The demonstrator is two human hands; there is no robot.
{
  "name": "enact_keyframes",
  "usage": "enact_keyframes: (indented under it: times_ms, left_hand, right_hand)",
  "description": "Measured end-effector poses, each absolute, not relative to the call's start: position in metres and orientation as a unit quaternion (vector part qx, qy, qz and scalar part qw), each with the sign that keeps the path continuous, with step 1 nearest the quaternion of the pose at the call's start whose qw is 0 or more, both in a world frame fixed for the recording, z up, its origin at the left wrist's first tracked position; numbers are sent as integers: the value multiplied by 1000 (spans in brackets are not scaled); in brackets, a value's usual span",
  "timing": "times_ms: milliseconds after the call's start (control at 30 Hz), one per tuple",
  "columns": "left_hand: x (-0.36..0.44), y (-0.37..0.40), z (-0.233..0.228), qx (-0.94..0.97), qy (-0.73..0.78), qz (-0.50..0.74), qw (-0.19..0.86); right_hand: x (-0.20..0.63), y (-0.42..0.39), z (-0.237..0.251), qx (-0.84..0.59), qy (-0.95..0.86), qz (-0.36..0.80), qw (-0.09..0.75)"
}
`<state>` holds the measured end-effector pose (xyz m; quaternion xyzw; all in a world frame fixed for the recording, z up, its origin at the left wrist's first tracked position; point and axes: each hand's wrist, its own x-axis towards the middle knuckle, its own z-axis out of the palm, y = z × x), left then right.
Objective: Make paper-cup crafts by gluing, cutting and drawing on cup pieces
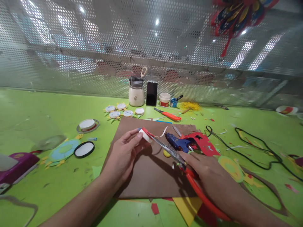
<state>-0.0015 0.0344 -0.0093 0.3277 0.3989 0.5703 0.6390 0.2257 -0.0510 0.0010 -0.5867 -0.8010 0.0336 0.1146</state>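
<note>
Red-handled scissors (180, 164): handles mostly hidden under right hand (203, 170), which grips them. Left hand (125, 151) pinches small white red-edged paper piece (145, 135) at blade tips, over brown cardboard sheet (151, 164) on worktop.

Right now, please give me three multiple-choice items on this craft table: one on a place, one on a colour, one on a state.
1. Where does the phone stand?
A. by the back mesh, right of the white jar
B. on the brown board
C. under the left hand

2. What colour are the handles of the scissors?
A. blue
B. red
C. green

3. What does the left hand do?
A. lies flat and empty
B. pinches a small white piece
C. grips the glue gun

Answers: 1 A, it leans upright beside the jar. 2 B, red loops show at the right hand. 3 B, fingertips close on the piece at the blades.
</note>
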Motion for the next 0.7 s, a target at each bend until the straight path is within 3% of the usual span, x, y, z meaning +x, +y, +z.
enact_keyframes:
  times_ms: [700]
  left_hand:
    - [-4, 37, -13, 319, 395, 568, 648]
  right_hand:
    - [230, -47, -5, -582, -802, 45, 127]
